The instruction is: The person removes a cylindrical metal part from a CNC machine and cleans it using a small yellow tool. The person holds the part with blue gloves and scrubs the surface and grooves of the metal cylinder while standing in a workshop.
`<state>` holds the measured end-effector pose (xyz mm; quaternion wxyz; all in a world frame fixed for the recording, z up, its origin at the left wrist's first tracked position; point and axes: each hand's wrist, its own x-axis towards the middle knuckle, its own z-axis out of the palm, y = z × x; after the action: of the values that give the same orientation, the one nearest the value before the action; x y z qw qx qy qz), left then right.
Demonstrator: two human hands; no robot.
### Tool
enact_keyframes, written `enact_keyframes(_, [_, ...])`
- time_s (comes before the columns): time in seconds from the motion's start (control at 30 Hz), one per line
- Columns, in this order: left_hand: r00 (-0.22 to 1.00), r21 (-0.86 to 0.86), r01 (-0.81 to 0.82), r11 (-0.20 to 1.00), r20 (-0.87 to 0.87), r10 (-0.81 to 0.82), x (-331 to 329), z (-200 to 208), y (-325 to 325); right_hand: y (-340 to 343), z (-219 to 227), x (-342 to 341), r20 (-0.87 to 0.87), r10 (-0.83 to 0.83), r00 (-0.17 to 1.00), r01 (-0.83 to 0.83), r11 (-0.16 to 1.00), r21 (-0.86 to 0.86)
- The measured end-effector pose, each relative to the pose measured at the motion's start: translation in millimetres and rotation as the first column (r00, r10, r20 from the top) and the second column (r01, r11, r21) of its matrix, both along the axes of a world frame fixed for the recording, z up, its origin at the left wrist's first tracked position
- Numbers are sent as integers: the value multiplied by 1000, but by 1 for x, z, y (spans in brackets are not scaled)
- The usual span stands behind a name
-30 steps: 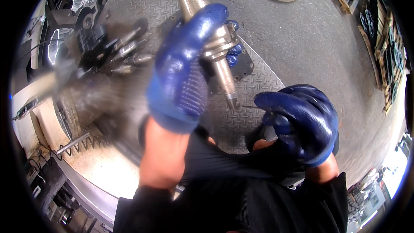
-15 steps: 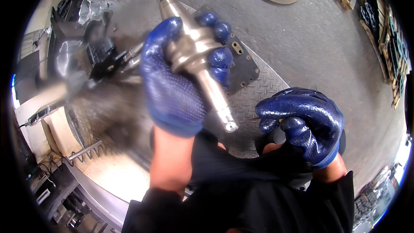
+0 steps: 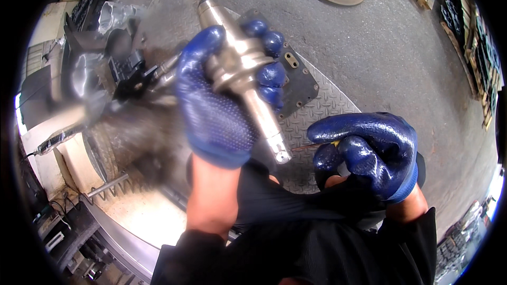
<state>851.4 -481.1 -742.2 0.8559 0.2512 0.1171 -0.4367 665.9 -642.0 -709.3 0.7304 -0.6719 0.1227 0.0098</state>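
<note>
Beyond us spreads the grey floor (image 3: 391, 68), with a tread plate (image 3: 330, 97) on it and a dark drilled plate (image 3: 303, 85) behind our grip. The long metal tool holder (image 3: 244, 76) lies tilted across our left hand (image 3: 215, 113), fingers wrapped around its middle. Over the last second we have turned it, so its lower end face shows, which seems to leave that end accessible to our right hand (image 3: 372, 150), curled closed around a yellow-ended thin rod (image 3: 303, 148) pointing toward it, apparently not touching.
</note>
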Motion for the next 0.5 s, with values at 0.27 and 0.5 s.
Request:
enact_keyframes(0.27, [998, -81, 23, 996, -54, -27, -2, -6, 5, -5, -11, -1, 124, 62, 990, -43, 988, -150])
enact_keyframes(0.5, [993, -161, -28, 987, -119, 9, -3, -18, 6, -11, -20, -7, 208, 165, 964, -78, 925, -372])
